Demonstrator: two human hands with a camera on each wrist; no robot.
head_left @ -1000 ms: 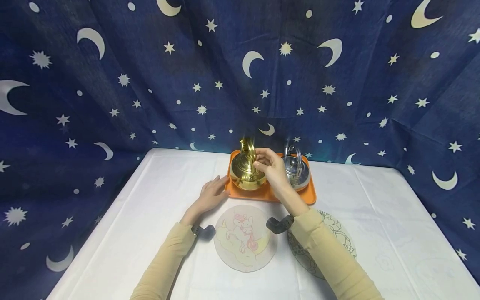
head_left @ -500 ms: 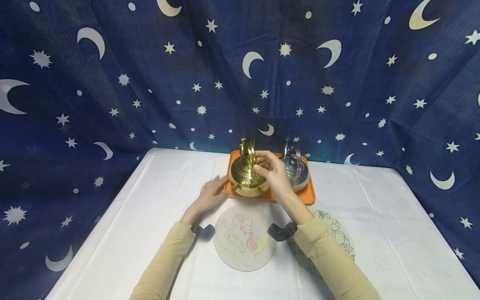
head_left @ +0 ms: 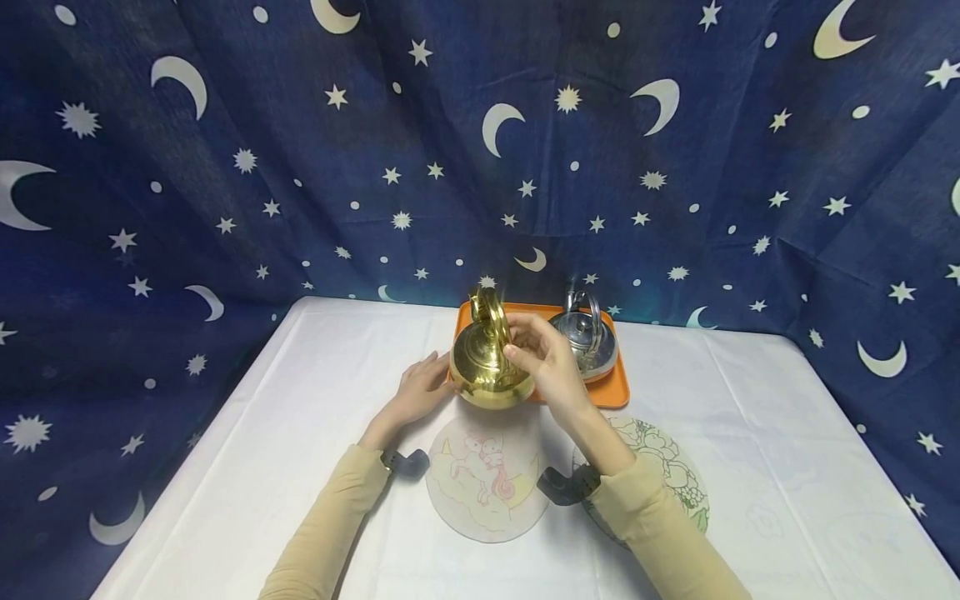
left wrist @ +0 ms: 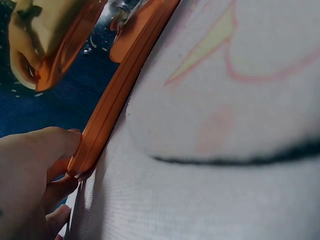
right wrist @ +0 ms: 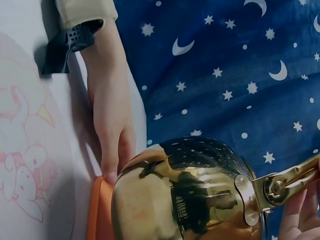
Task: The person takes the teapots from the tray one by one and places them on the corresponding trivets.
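Toward the back of a white-covered desk [head_left: 225, 475], a person's right hand [head_left: 551, 362] grips a gold kettle [head_left: 487, 379] by its handle [head_left: 495, 315], seemingly just above an orange tray [head_left: 617, 393]; the left hand [head_left: 420, 392] pinches the tray's corner [left wrist: 82, 162].

Mirror-glossy metal gleams on the golden kettle [head_left: 483, 375], shiny metal on the silver kettle [head_left: 602, 360]; smooth plastic tray [head_left: 617, 390], and matt, creased cloth backdrop [head_left: 450, 108]!
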